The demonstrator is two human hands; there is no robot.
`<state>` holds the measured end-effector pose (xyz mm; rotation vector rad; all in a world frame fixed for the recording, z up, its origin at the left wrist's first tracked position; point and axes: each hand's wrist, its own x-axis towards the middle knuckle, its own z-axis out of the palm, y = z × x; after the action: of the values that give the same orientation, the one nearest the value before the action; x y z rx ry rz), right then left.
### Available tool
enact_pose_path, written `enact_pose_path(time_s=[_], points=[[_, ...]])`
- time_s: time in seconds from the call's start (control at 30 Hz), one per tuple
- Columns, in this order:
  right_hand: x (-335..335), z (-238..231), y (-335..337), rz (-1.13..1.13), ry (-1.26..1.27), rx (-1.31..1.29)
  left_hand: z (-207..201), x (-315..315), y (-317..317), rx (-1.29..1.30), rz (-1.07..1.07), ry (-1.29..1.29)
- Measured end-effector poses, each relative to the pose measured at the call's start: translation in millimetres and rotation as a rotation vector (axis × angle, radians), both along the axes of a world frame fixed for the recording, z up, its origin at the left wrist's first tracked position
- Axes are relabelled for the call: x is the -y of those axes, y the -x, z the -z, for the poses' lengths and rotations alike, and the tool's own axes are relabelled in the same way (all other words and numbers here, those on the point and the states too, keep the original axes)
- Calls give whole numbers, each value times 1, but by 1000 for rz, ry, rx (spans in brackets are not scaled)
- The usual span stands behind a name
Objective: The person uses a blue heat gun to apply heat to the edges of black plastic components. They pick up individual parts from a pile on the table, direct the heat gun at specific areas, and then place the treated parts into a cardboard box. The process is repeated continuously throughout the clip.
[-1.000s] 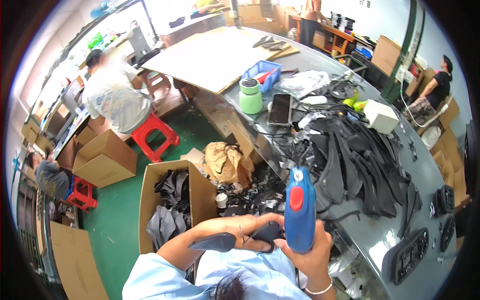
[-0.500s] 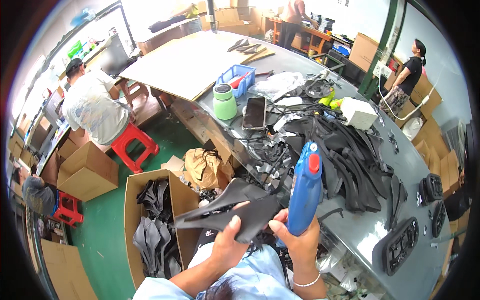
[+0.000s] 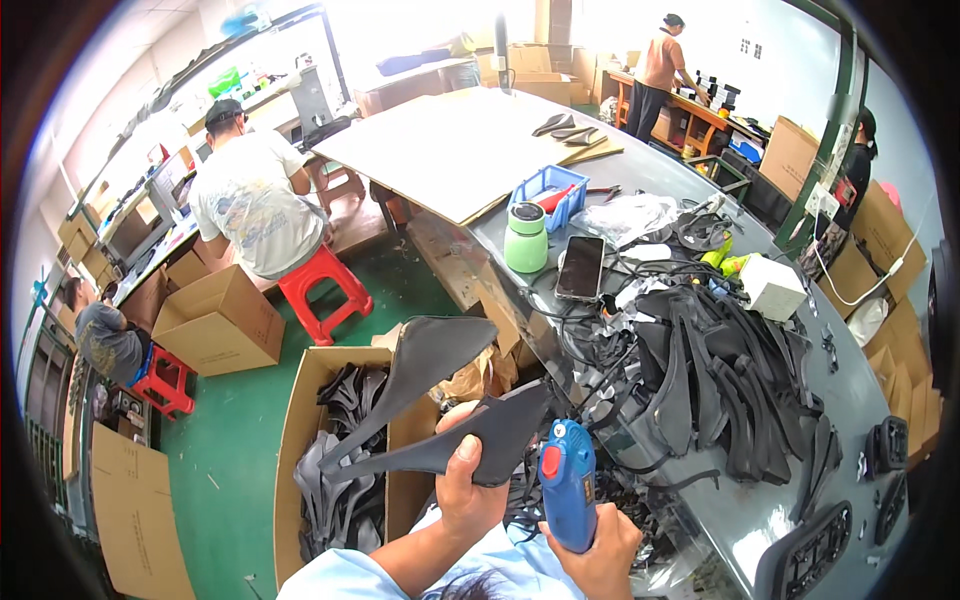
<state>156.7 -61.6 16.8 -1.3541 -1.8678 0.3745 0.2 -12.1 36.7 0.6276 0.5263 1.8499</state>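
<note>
My left hand (image 3: 466, 490) grips a dark grey curved fabric piece (image 3: 445, 405) and holds it up over the cardboard box (image 3: 300, 440) of similar pieces. My right hand (image 3: 598, 550) is closed around a blue glue gun (image 3: 568, 480) with a red button, nozzle pointing up, just right of the fabric piece. A heap of dark fabric pieces (image 3: 720, 375) lies on the grey table (image 3: 860, 380) to my right.
On the table stand a green cup (image 3: 525, 238), a black phone (image 3: 580, 267), a blue basket (image 3: 550, 195) and a white box (image 3: 772, 287). A person on a red stool (image 3: 322, 290) sits at left near cardboard boxes (image 3: 218, 320). Other people stand at the back.
I have raised the fabric piece higher in my left hand and lowered the glue gun toward my lap. The view has tilted up toward the room.
</note>
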Motion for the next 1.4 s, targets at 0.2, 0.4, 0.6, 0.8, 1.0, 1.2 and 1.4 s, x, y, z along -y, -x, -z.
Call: enact_pose_path(time_s=[0.2,0.4,0.6,0.8,1.0,1.2,1.4], points=[[3,-9,1,7,15,-43,10,0,8,-120,0,-23],[4,-12,-2,7,-6,-30,1,1,24,-256,91,-43],[3,3,-15,22,-73,82,-28,-8,49,-211,170,164],[4,9,-19,-15,-79,151,-48,-10,57,-339,190,247],[4,8,-18,-37,-81,133,-56,-10,66,-393,291,205],[5,6,-17,-66,-92,167,-62,-10,66,-555,287,219],[3,0,-12,-119,-87,126,-54,-8,64,-629,348,196]])
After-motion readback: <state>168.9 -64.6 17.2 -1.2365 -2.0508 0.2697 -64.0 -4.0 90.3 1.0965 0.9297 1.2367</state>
